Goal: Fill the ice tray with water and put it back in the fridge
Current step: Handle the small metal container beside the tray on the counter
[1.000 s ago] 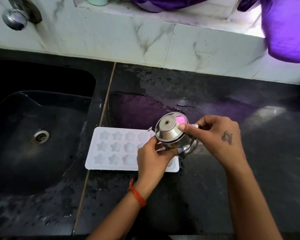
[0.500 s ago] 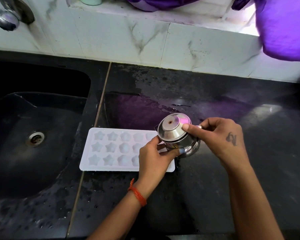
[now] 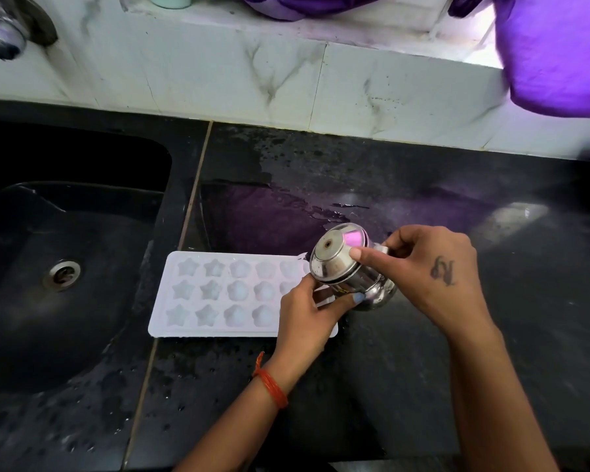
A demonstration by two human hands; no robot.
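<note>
**Wet black stone counter, white ice tray and a steel vessel**

Dark polished stone forms the counter [image 3: 423, 352], speckled with droplets and a shallow puddle. On it, just right of the seam beside the sink, lies the ice tray [image 3: 218, 294]: a flat white plastic rectangle with three rows of moulded star and flower-shaped cups. Its right end is hidden under the hands.

Over that end a small round steel vessel [image 3: 348, 270], shiny and lidded, is held tilted. The left hand [image 3: 307, 315] grips it from below, fingers curled against its belly and thumb up along its near side. The right hand [image 3: 433, 270] clasps the far side, forefinger laid across the lid's rim.

To the left sits the matte black sink [image 3: 48, 318] with a round metal drain [image 3: 62, 274]. Behind runs a veined white marble backsplash [image 3: 252, 80], with glossy purple cloth [image 3: 552, 52] hanging at upper right.
</note>
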